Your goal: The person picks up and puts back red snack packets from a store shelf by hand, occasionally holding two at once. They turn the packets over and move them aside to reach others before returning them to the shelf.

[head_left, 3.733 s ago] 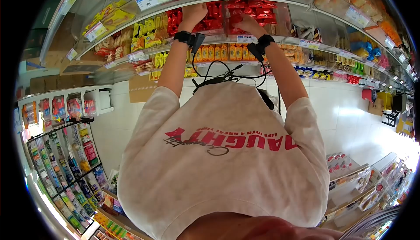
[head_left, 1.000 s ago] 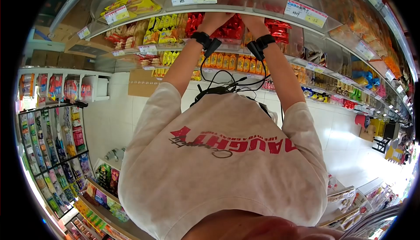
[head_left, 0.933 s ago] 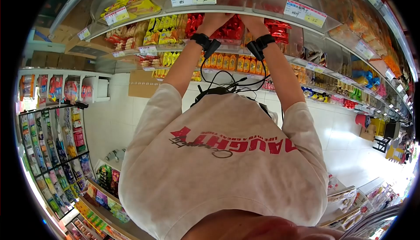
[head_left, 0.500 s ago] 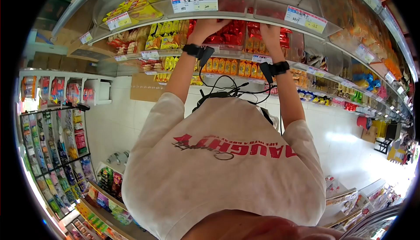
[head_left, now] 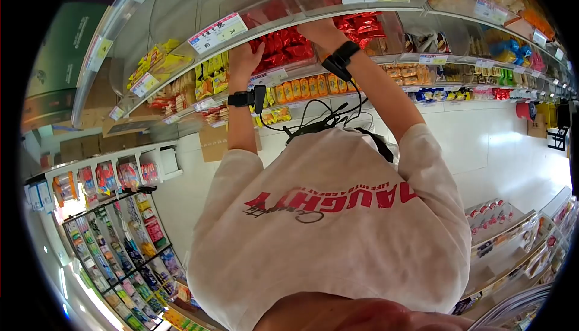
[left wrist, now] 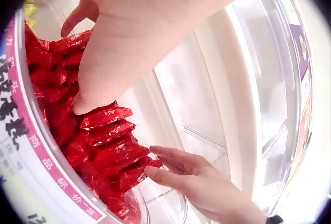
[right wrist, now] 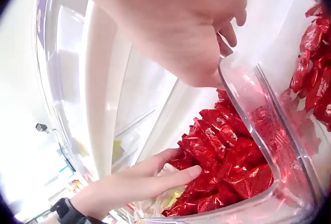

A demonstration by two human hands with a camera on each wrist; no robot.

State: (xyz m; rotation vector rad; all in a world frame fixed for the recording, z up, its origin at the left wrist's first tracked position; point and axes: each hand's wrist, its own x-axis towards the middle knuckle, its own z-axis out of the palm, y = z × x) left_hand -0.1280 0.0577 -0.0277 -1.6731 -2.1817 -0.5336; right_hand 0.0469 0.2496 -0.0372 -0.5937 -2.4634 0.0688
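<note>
Red foil-wrapped snack packets lie piled in rows inside a clear plastic bin on the shelf. My left hand is at the bin's left side. In the right wrist view its straight fingers and thumb lie against the end of the pile. At the opposite side is my right hand, beside the clear divider. In the left wrist view its fingers and thumb are extended, with fingertips right at the outermost packets. The right wrist view partly hides its fingers behind the palm.
A second bin of red packets adjoins on the right. Yellow packets stand to the left, orange ones on the tier below. A price-tagged shelf edge overhangs the hands. Black cables hang between the forearms.
My right hand has moved left from the right-hand red bin to the divider side of the left one. My left hand has shifted to the bin's left side. The head view has turned.
</note>
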